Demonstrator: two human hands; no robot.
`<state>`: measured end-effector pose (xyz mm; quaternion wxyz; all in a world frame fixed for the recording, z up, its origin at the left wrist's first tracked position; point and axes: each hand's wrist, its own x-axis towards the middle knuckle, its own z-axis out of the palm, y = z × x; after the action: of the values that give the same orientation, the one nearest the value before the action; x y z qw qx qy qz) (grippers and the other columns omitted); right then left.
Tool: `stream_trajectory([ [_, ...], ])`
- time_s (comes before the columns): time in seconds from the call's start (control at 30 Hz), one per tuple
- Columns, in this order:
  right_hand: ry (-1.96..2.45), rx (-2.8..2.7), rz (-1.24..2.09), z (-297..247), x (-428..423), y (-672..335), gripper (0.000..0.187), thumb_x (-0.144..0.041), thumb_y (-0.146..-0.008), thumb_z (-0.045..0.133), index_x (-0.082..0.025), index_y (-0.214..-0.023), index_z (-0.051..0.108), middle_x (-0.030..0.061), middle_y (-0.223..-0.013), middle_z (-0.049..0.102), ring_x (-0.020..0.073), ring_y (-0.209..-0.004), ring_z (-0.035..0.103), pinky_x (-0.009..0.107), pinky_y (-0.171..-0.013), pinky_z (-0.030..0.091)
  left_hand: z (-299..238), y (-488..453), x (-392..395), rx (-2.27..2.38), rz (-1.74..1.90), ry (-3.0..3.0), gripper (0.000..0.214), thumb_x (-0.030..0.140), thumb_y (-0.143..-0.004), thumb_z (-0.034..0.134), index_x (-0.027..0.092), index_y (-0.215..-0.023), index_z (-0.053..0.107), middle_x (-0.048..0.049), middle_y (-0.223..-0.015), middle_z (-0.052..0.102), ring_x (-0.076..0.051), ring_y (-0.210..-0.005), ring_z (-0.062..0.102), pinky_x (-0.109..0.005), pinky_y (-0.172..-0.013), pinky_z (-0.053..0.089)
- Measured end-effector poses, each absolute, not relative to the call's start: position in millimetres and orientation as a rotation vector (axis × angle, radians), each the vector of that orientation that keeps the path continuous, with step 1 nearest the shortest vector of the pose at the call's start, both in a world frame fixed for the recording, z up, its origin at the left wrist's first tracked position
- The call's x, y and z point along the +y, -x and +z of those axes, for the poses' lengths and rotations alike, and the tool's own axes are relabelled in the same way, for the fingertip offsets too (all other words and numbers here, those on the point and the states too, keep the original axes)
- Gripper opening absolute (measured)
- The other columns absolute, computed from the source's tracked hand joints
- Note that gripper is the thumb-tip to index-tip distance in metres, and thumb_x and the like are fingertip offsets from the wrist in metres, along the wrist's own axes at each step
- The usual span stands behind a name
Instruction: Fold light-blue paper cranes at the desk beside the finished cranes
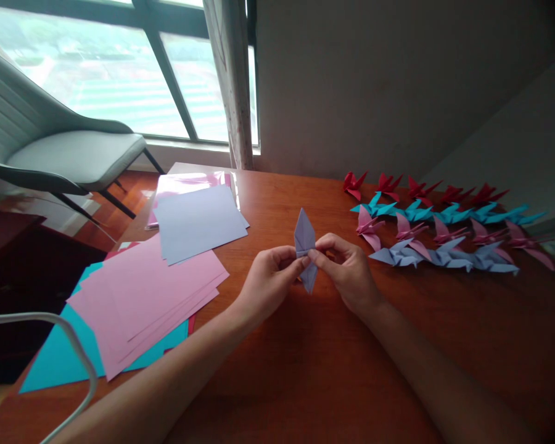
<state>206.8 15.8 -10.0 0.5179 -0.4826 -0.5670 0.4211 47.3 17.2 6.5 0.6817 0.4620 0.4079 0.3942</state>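
Note:
Between my two hands is a lavender piece of folded origami paper (304,234), held above the table with one point up and the other down. My left hand (269,279) pinches its middle from the left, thumb in front. From the right, my right hand (348,271) pinches the same middle part between thumb and fingers. The fingertips hide part of the folds there. Nearest on the right is a row of lavender paper cranes (400,253), with pink cranes (369,227), turquoise cranes (416,211) and red cranes (388,185) in rows behind.
Left on the wooden table (277,382) lie lavender sheets (202,225), a fanned stack of pink sheets (152,290) and turquoise sheets (58,357). A plastic-wrapped pack (189,180) is behind them. A white cable (81,351) curves at lower left. A chair (74,154) stands by the window.

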Motion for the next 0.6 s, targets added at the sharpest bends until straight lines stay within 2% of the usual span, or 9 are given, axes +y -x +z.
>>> stream_trajectory([
  [0.33,1.096,-1.327,1.103,-7.4,14.9,-208.4,0.019,-0.033,-0.079,0.072,-0.022,-0.07,0.06,-0.0028,-0.069,0.055,0.0126,-0.065,0.05,0.025,-0.058,0.043,7.4,-43.8,19.1,0.906,0.865,-1.178,0.035,0.047,-0.084,0.068,0.013,-0.075,0.068,-0.0018,-0.068,0.063,-0.013,-0.063,0.059,-0.024,-0.06,0.051],
  [0.6,1.108,-1.391,1.129,-3.7,13.2,-204.8,0.021,-0.033,-0.078,0.069,-0.022,-0.068,0.055,-0.0019,-0.069,0.053,0.0133,-0.066,0.048,0.026,-0.058,0.043,8.7,-43.2,16.0,0.973,0.876,-1.232,0.031,0.039,-0.082,0.065,0.013,-0.067,0.067,0.0003,-0.06,0.056,-0.011,-0.056,0.049,-0.022,-0.054,0.039],
])
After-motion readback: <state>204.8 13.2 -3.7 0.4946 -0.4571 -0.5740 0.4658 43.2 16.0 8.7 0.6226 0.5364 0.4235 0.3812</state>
